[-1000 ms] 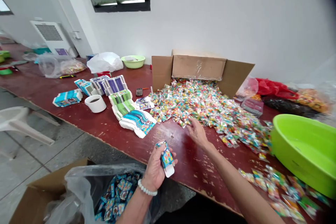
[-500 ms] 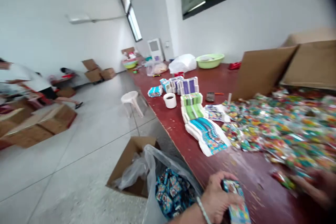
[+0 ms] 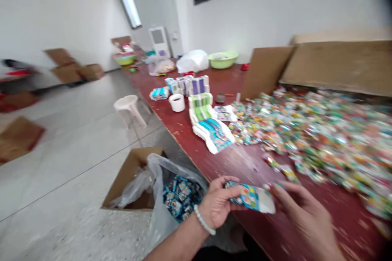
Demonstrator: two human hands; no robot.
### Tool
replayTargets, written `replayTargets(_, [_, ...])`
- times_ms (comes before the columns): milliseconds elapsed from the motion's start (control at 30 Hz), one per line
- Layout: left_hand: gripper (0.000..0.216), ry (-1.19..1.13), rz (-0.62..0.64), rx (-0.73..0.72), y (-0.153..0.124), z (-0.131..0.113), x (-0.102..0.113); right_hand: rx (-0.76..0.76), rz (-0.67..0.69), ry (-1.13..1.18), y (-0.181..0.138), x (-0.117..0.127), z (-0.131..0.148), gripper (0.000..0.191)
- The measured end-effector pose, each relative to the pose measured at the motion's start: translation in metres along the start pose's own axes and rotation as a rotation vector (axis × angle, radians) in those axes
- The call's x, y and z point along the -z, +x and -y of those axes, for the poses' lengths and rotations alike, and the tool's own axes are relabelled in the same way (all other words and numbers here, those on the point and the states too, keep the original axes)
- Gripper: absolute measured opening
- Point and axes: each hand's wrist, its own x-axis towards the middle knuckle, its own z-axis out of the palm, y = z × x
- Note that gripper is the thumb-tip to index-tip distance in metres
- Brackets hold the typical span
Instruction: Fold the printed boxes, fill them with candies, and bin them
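My left hand (image 3: 219, 204), a pale beaded bracelet at its wrist, is closed around a small blue printed carton (image 3: 247, 195). The carton lies on its side, its white end pointing right. Just beside that end is my right hand (image 3: 306, 212), thumb and fingers pinched on a small wrapped candy, mostly hidden, with bits of red and teal showing. A big heap of colourful wrapped candies (image 3: 309, 130) covers the right of the dark red table (image 3: 183, 134), and a few loose ones lie nearer my hands. Flat printed cartons (image 3: 214, 132) rest fanned out beyond my left hand.
On the floor left of the table, a cardboard box (image 3: 122, 181) with a plastic liner stands by a bag of blue packets (image 3: 180, 197). Further back are a white stool (image 3: 127, 104), a white cup (image 3: 177, 102) and a green basin (image 3: 223, 60). Cardboard (image 3: 337, 63) stands behind the candies.
My right hand has come left from the edge of the candy heap to the carton. My left hand has raised and turned the carton sideways. The view has swung right.
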Motion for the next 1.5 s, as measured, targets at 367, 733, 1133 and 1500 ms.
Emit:
replayTargets(367, [0.050,0.314,0.569,0.384,-0.033,0.028,-0.019,-0.166,0.134,0.307,-0.037,0.013,0.041,0.039])
replayTargets(733, [0.036,0.625,0.509,0.073,-0.041,0.006,-0.036,-0.027,0.209,0.061,-0.039,0.047,0.031,0.024])
replayTargets(1133, [0.050,0.324,0.337,0.144,-0.034,0.023,-0.044,-0.241,0.234,0.369,-0.043,0.039,0.022,0.040])
replayTargets(1500, [0.040,0.278,0.305,0.089,-0.040,0.027,-0.044,-0.163,0.111,0.426,-0.056,0.026,0.026,0.043])
